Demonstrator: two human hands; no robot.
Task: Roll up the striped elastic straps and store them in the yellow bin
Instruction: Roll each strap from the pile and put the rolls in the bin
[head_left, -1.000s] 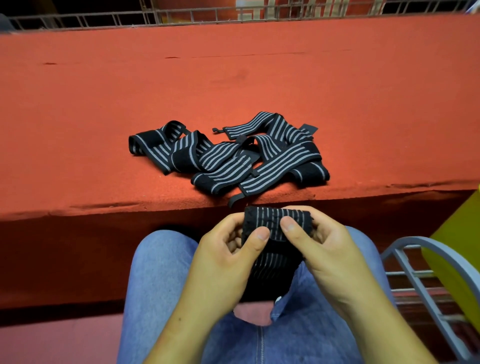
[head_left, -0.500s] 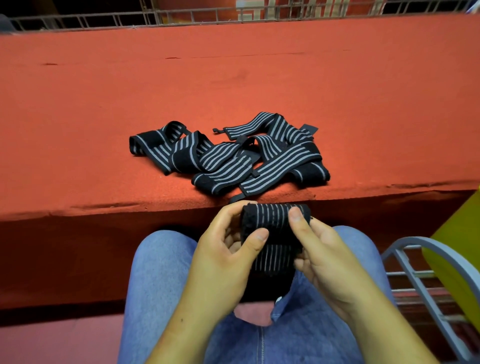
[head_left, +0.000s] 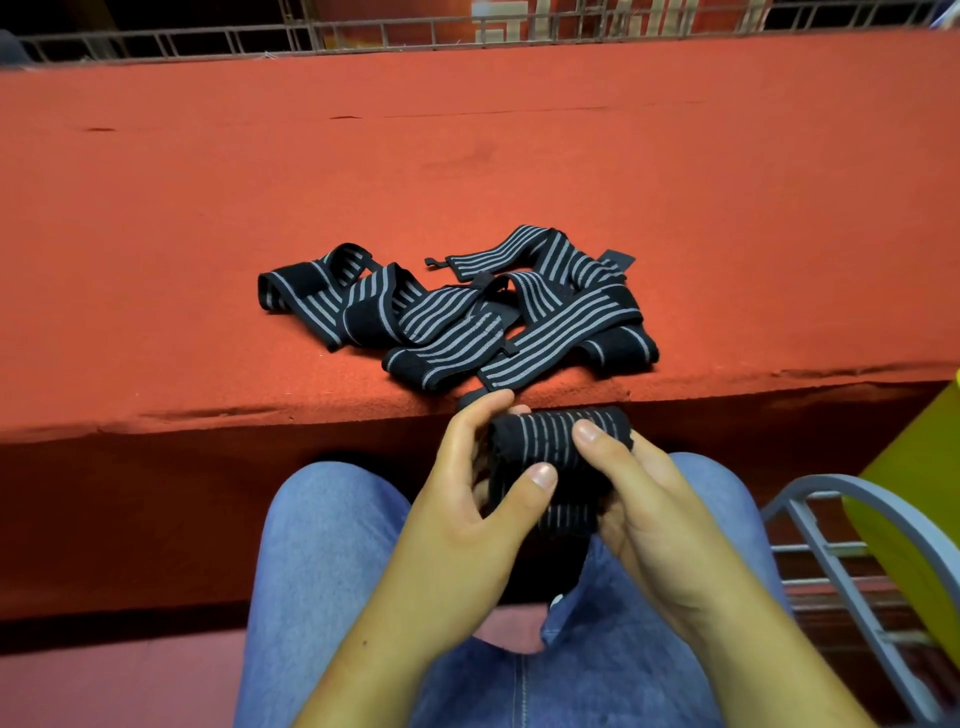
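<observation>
Black elastic with grey stripes: part-rolled strap (head_left: 553, 441) held just below the near edge of the red felt table (head_left: 208, 218), over the lap. Left hand (head_left: 467, 509) grips the roll's left end, thumb laid across the front, fingers curled behind. Right hand (head_left: 644, 504) pinches the right end, thumb on top, fingers underneath. Loose tail hangs from the roll between the hands toward the jeans (head_left: 322, 545); its end is hidden. Step in hand, as I judge it: winding the tail on. To do it well: hold tension on the tail, since slack elastic will likely spring open; line the edges up flush so the roll does not cone out; turn with the thumbs, fingers bracing behind. Roll looks thick and tight, stripes running round it. Remaining straps (head_left: 457, 322) lie in a tangled heap on the table, close to its near edge, just beyond the hands. Yellow bin (head_left: 919, 493) sits below the table's near edge, toward its right end, behind a grey metal frame (head_left: 831, 525)
</observation>
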